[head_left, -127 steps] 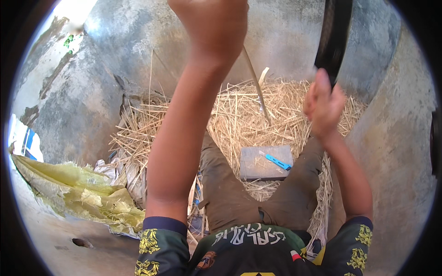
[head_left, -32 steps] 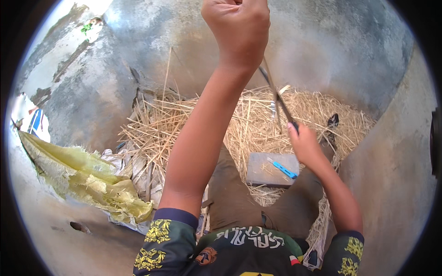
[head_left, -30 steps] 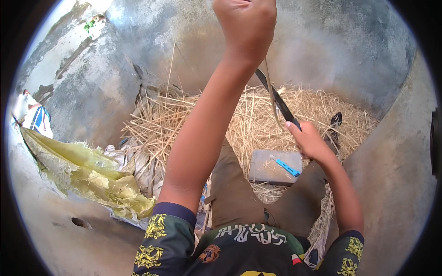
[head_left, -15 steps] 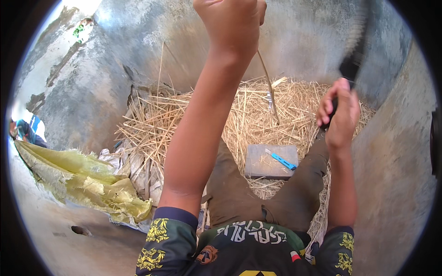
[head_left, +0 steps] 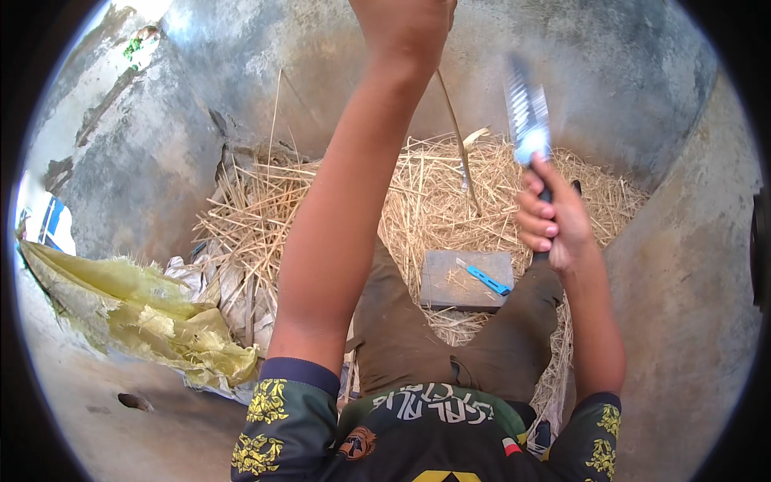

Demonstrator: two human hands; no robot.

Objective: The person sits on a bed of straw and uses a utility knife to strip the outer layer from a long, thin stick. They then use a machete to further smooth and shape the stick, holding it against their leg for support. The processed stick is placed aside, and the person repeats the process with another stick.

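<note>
At the top edge my left hand (head_left: 405,24) is raised and closed, partly cut off by the frame. A thin bent stick (head_left: 459,145) rises from the straw and passes out of sight behind that wrist; whatever the fingers hold is hidden. My right hand (head_left: 562,213) is wrapped round the dark handle of a large knife. Its knife blade (head_left: 526,108) points upward, shiny and blurred by motion, with a row of marks along it. Below, between my legs, a blue box cutter (head_left: 486,279) lies on a grey block (head_left: 450,291).
Dry straw (head_left: 418,189) covers the floor ahead, against a stained concrete wall (head_left: 313,72). At left lies a torn yellow sheet (head_left: 152,313), near crumpled pale sacking (head_left: 233,289). A small hole (head_left: 134,400) shows in the surface at lower left.
My right hand has swung the knife leftward and turned it, so the blade's shiny flat side now shows. My left hand has shifted slightly left and up, further out of the frame.
</note>
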